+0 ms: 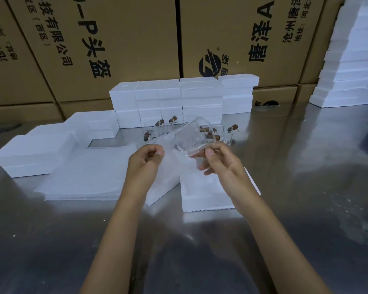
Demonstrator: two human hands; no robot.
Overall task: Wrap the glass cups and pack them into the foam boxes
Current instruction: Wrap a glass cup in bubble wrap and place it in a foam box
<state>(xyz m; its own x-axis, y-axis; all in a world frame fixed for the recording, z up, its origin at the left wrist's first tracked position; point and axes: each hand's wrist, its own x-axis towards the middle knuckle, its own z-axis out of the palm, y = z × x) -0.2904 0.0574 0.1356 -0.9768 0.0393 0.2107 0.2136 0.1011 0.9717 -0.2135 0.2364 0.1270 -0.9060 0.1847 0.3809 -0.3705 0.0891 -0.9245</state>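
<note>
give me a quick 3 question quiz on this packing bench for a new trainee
1. True or false: the right hand holds a glass cup tilted on its side above the table.
2. What does the left hand pinch?
A. a cardboard lid
B. a thin white wrapping sheet
C. a roll of tape
3. Fill the blank: the unwrapped cups wait on the table just in front of the stacked white ____ boxes.

Key: 1 true; 2 B; 3 foam
</note>
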